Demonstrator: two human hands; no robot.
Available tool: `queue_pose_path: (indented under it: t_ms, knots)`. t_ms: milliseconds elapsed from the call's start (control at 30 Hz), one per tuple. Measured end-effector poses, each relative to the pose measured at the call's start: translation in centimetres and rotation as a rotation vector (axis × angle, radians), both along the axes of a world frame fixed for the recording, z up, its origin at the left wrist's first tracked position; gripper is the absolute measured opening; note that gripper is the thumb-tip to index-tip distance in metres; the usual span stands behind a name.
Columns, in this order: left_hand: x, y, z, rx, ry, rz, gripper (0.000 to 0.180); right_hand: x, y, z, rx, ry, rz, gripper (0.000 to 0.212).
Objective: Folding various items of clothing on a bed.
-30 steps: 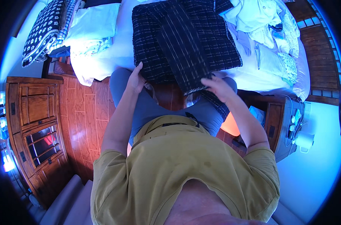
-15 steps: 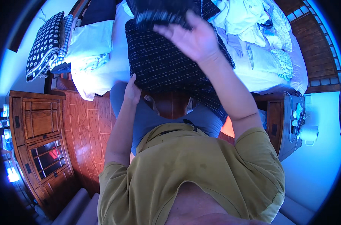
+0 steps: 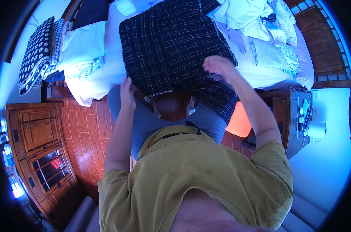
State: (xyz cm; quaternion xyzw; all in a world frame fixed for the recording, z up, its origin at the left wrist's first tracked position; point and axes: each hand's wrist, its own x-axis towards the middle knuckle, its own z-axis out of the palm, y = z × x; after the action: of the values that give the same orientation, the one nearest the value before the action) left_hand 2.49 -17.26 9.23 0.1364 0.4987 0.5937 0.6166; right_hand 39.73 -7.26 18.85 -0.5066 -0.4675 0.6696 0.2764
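Observation:
A black cloth with a thin white grid pattern [image 3: 164, 46] lies spread over the near edge of the bed and reaches toward my knees. Its front edge is frayed, and a second part of it hangs down at the right over my thigh. Beside the cloth's near left corner is my left hand [image 3: 128, 94], fingers stretched out along the edge. My right hand [image 3: 220, 67] hovers by the cloth's right side with its fingers apart and slightly bent, holding nothing.
Folded white clothes [image 3: 82, 44] and a patterned black-and-white folded blanket [image 3: 36, 54] lie at the left. A pile of white clothes [image 3: 245, 17] is at the far right of the bed. Wooden cabinets [image 3: 38, 131] stand at left; a white kettle [image 3: 317, 130] is at right.
My right hand has come back toward me and to the right. The dark upper part of the cloth it was moving at the far side now lies flat. The left hand has shifted slightly left.

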Motion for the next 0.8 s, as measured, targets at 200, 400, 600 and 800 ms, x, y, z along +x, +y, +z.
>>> queue_pose_path:
  t_ms: [200,400,600,800]
  knots:
    - [-1.5,7.3,3.8,0.312,0.613,0.228,0.040,4.3,10.3,3.0,0.120,-0.032,-0.416,0.028]
    - [-5.4,19.2,2.0,0.173,0.361,0.185,0.055,-1.3,19.7,2.5,0.311,-0.198,-0.320,0.024]
    - [-5.0,24.3,2.5,0.048,0.382,0.120,0.060,-3.4,26.7,0.5,0.302,-0.421,-0.346,0.036]
    - [-7.1,25.0,0.4,0.111,0.248,0.051,0.055,-4.2,30.1,-1.4,0.223,-0.479,-0.305,0.044]
